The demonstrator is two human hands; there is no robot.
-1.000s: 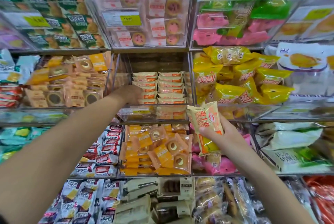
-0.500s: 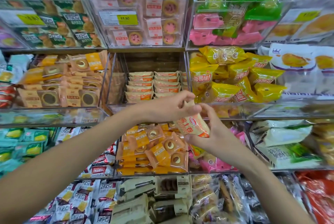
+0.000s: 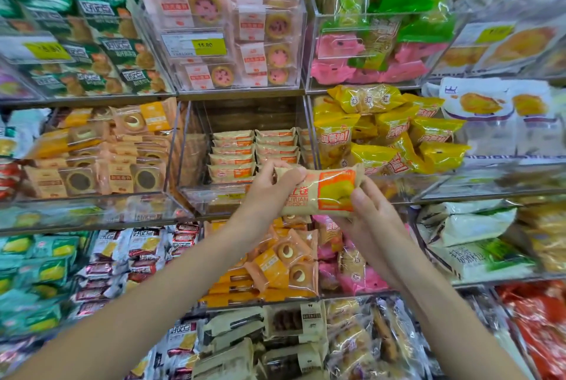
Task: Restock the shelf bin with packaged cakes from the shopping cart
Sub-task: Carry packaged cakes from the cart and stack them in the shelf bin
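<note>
I see both hands clamped on one packaged cake (image 3: 318, 192), held level in front of the clear shelf bin (image 3: 245, 198): left hand (image 3: 269, 192) grips its left end, right hand (image 3: 370, 214) pinches its right end. Bin contents: two neat stacks of matching cake packs (image 3: 254, 149), upper half unfilled. Neighbouring bin on the right holds yellow snack bags (image 3: 386, 131); the one on the left, orange ring-cake packs (image 3: 101, 152).
</note>
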